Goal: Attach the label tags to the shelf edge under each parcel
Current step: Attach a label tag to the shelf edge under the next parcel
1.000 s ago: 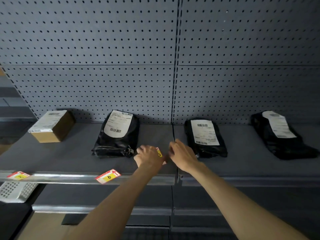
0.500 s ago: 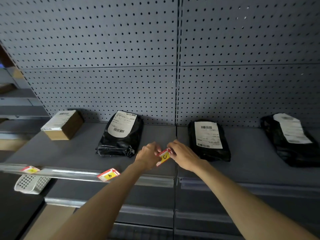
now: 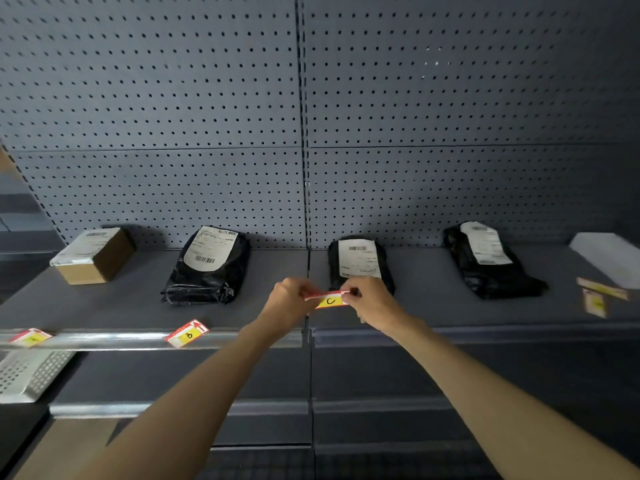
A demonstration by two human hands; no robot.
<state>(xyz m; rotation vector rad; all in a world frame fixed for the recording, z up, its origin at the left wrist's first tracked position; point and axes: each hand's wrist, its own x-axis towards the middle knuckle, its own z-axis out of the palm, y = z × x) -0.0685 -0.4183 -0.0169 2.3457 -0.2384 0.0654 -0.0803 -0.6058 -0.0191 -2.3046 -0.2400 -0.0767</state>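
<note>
Pinched at its two ends between left hand (image 3: 289, 299) and right hand (image 3: 372, 301), at frame centre above the shelf edge (image 3: 485, 336): a red-and-yellow label tag (image 3: 329, 299) handwritten "C", just before the third parcel (image 3: 358, 263). Clipped to the edge at lower left: a tag marked "a" (image 3: 187, 333) and another, unreadable (image 3: 30, 337). Compared with half a second ago, held level rather than tilted and nearer the parcel.

Left hand (image 3: 289, 299) and right hand (image 3: 372, 301) pinch together, arms outstretched.

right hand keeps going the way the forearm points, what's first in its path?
Probably the black parcel behind the right hand, which holds the C tag with the left hand. Depth is unclear from this view.
</note>
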